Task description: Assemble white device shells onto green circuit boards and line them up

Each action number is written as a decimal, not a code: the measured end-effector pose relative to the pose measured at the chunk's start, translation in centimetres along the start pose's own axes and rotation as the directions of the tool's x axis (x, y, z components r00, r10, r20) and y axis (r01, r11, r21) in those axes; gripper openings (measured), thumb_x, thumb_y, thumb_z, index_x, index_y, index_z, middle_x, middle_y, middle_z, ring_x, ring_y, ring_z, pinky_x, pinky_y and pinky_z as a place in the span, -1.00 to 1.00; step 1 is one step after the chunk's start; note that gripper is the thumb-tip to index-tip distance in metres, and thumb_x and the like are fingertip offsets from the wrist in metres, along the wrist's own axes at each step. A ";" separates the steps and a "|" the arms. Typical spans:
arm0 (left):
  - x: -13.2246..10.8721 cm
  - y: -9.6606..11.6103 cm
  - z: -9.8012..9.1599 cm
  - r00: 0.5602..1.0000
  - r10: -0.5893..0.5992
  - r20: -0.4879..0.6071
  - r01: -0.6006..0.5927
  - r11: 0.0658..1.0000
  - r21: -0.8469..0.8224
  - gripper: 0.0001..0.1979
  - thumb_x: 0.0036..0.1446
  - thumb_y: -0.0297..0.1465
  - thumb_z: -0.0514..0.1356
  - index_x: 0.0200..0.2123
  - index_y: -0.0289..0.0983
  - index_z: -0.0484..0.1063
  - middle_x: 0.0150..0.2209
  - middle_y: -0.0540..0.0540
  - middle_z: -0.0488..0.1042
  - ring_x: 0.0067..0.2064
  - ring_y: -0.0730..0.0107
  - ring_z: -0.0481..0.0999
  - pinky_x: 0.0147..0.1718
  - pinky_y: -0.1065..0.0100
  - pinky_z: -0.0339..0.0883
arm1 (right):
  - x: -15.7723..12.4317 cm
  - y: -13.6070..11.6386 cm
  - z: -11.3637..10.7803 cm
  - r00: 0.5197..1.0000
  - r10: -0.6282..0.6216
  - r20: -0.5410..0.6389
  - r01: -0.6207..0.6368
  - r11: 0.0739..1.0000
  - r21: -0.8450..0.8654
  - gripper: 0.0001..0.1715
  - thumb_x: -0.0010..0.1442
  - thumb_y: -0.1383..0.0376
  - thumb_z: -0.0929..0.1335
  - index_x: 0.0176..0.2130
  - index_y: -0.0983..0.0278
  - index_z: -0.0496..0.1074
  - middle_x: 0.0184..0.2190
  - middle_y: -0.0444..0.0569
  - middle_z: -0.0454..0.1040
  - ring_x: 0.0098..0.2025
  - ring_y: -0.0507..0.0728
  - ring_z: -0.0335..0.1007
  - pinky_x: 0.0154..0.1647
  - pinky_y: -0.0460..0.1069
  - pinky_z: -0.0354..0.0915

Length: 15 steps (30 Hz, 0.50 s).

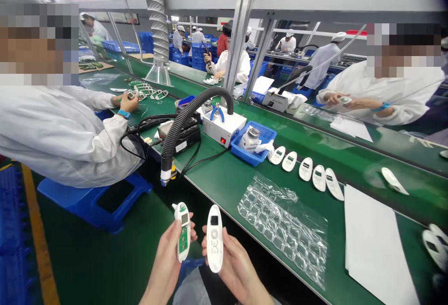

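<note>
My left hand is closed around a white oval housing with a green circuit board and a small screen, its inner side facing me. In my right hand is a white oval cover with a dark square window and round button shapes below it. Both parts are held upright, side by side and apart, in front of the table edge. To the right, a clear plastic blister sheet lies on the green table.
A row of white oval devices lies behind the blister sheet. White paper is at right. A blue tray holds a bottle. A black hose arches from a white box over the table edge. Co-workers sit left and opposite.
</note>
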<state>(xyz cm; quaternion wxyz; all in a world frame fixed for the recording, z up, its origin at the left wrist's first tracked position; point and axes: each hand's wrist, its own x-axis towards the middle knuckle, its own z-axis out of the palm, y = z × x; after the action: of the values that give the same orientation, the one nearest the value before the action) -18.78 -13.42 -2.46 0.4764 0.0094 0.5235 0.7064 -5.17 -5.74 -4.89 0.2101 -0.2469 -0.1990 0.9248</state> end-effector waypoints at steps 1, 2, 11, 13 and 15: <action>-0.1 -0.1 0.4 1.000 -0.007 0.011 0.007 1.000 -0.003 -0.45 0.03 -0.05 0.33 -0.05 -0.34 0.47 -0.28 -0.13 0.51 -0.24 0.31 0.49 -0.20 0.41 0.40 | -0.2 -0.1 -0.1 1.000 -0.013 0.003 0.013 1.000 -0.013 -0.46 0.21 -0.02 0.35 -0.09 0.39 0.53 -0.29 0.12 0.56 -0.32 0.14 0.47 -0.27 0.01 0.33; -0.2 -0.1 0.8 1.000 -0.015 0.019 0.015 1.000 -0.006 -0.45 0.01 -0.06 0.35 -0.05 -0.34 0.47 -0.26 -0.14 0.51 -0.19 0.26 0.50 -0.15 0.39 0.40 | -0.4 -0.2 -0.2 0.999 -0.034 0.005 0.034 0.999 -0.036 -0.44 0.21 -0.03 0.35 -0.08 0.39 0.53 -0.28 0.13 0.56 -0.31 0.14 0.48 -0.25 0.02 0.33; -1.2 -2.4 4.9 0.977 0.049 0.209 -0.094 0.972 0.213 -0.53 0.08 -0.20 0.34 0.03 -0.23 0.38 -0.05 -0.14 0.48 -0.01 0.19 0.45 -0.10 0.39 0.36 | -2.4 -1.9 -0.5 0.929 -0.337 0.152 0.366 0.783 -0.503 -0.49 0.21 0.08 0.39 0.11 0.17 0.43 0.00 0.04 0.49 0.01 0.22 0.39 0.12 0.11 0.23; -1.3 -3.0 5.8 0.968 0.065 0.243 -0.128 0.958 0.255 -0.56 0.10 -0.20 0.33 0.01 -0.23 0.39 -0.07 -0.14 0.49 -0.03 0.22 0.46 -0.13 0.42 0.36 | -2.7 -2.0 -0.8 0.923 -0.364 0.125 0.374 0.774 -0.511 -0.49 0.20 0.10 0.40 0.12 0.15 0.43 0.02 0.03 0.48 0.03 0.23 0.39 0.12 0.11 0.25; -1.4 -3.6 6.4 0.964 0.065 0.257 -0.137 0.952 0.272 -0.57 0.11 -0.21 0.33 0.00 -0.24 0.40 -0.06 -0.15 0.49 0.00 0.20 0.45 -0.10 0.41 0.36 | -3.0 -2.0 -1.1 0.921 -0.379 0.087 0.369 0.781 -0.504 -0.49 0.18 0.10 0.41 0.10 0.15 0.44 0.00 0.04 0.49 -0.01 0.23 0.42 0.05 0.09 0.31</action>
<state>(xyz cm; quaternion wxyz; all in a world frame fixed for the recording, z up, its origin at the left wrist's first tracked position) -12.34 -9.70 -1.60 0.4938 0.1928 0.5565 0.6398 -1.64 -5.25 -3.65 0.3179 -0.2582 -0.4798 0.7759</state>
